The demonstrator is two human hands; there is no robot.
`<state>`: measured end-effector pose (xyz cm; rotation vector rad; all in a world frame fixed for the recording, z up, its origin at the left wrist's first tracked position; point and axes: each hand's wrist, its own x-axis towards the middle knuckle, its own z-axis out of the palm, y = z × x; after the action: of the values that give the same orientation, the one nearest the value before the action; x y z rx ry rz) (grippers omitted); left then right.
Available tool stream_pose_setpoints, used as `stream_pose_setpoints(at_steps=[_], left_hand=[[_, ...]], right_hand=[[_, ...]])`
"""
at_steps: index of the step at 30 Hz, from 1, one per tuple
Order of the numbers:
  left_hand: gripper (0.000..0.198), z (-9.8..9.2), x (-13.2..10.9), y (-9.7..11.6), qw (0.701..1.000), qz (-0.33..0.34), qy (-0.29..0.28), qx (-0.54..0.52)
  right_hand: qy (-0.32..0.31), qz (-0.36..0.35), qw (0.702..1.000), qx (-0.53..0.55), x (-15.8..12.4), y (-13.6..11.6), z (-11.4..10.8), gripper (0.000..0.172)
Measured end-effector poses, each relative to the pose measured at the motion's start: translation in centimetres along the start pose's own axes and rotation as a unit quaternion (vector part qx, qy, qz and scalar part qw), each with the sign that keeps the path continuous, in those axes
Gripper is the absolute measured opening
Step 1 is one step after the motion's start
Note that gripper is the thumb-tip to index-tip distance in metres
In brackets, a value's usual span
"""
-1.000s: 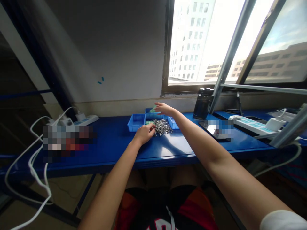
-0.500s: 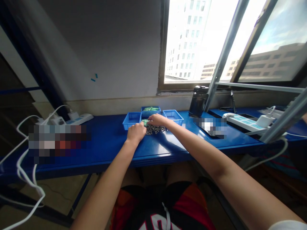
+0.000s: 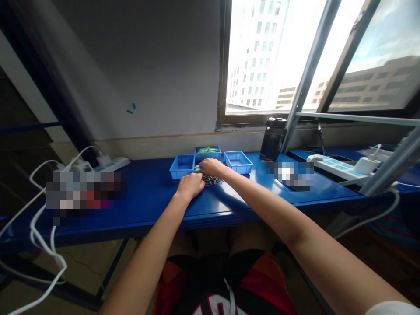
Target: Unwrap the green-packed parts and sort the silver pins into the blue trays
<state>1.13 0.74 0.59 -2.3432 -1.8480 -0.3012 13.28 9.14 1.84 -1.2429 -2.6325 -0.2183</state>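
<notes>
My left hand rests low over the blue table, its fingers closed on the edge of a small green plastic bag. Just beyond it, my right hand is bent down at the bag with fingers pressed together; what its fingertips hold, if anything, is hidden. Under and beside both hands lies a loose pile of metal screws, partly covered by them. Behind the pile, a blue bin contains green bags. Another blue bin stands to the left, and a third blue bin to the right.
A black bottle stands by the window at the back right. White power strips lie at the right and left, with white cables hanging at the left. A metal frame post rises on the right.
My left hand has slid slightly right, closer to the right hand. My right hand has drawn a little left onto the green bag. The whole view has shifted slightly.
</notes>
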Motion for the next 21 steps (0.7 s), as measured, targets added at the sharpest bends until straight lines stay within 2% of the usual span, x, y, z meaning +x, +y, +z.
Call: stream_pose_setpoints(at_steps=[4,7,12,17,21], left_hand=[[0.027,0.1,0.0,0.0,1.0,0.004,0.001,-0.014],[0.028,0.1,0.0,0.0,1.0,0.007,0.003,-0.028],[0.031,0.1,-0.1,0.0,0.999,-0.009,0.011,-0.038],[0.039,0.0,-0.2,0.0,0.998,0.011,0.007,-0.056],[0.046,-0.1,-0.2,0.0,0.997,0.027,-0.004,-0.069]], right_hand=[[0.035,0.011,0.999,0.016,0.0,0.7,-0.5,0.025],[0.107,0.005,0.99,0.094,-0.7,1.4,-1.2,0.023],[0.194,0.005,0.952,0.237,-4.3,2.5,-1.7,0.019],[0.216,-0.002,0.942,0.259,-8.5,3.2,-0.9,0.019],[0.225,0.005,0.937,0.268,-9.5,3.1,-0.6,0.019]])
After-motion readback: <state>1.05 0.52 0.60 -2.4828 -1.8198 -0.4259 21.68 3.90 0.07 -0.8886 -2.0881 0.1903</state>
